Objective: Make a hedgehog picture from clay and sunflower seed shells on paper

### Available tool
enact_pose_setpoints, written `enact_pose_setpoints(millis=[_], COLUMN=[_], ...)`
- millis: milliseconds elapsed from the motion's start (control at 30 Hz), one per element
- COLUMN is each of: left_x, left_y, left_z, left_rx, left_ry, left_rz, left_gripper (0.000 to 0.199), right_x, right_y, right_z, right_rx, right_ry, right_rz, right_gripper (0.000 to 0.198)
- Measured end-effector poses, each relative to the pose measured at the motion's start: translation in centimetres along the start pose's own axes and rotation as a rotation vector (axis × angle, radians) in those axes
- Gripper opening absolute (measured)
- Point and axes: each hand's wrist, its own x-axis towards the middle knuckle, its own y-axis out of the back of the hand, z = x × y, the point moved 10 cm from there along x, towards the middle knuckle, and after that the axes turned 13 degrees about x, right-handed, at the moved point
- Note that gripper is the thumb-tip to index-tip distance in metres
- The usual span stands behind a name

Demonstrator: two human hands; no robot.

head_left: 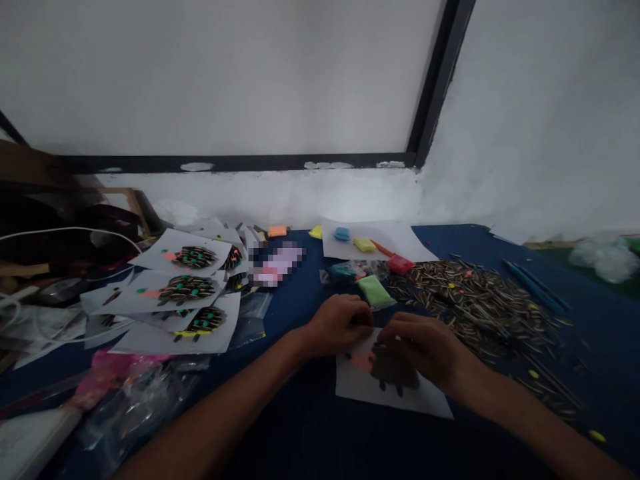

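Note:
In front of me lies a white sheet of paper (420,399) with a small hedgehog-like figure (395,365) on it, dark-bodied with a pink snout and dark feet. My left hand (340,325) rests at the sheet's upper left edge, fingers curled in. Over the figure's upper part is my right hand (425,340), its fingers bent and pressed together. Whatever either set of fingertips holds is hidden or too small to name. A pale green clay packet (375,292) sits just beyond the hands. To the right spreads a heap of striped sunflower seeds (480,300).
Finished-looking seed hedgehogs on paper (187,290) are stacked at left, near crumpled clear plastic (140,400). Blue (342,233), yellow (364,245) and red clay packets (400,264) lie at the back. Blue tweezers-like tools (537,287) lie right of the seeds. A wall closes off the far side.

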Motion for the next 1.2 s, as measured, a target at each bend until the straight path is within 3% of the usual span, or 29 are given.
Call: enact_pose_setpoints(millis=[400, 967, 1200], left_x=[0.0, 0.0, 0.1], left_y=[-0.1, -0.1, -0.1], left_z=[0.0, 0.0, -0.1], left_rx=[0.015, 0.015, 0.039], left_ry=[-0.007, 0.010, 0.010], left_rz=[-0.016, -0.017, -0.026], left_gripper=[0.005, 0.005, 0.006], right_x=[0.1, 0.1, 0.1], right_y=[-0.7, -0.8, -0.8], right_z=[1.2, -0.2, -1.2], right_rx=[-0.053, -0.078, -0.184], right_ry=[-0.014, 0.046, 0.060], right_rz=[-0.035, -0.004, -0.017], right_gripper=[0.022, 0.026, 0.027])
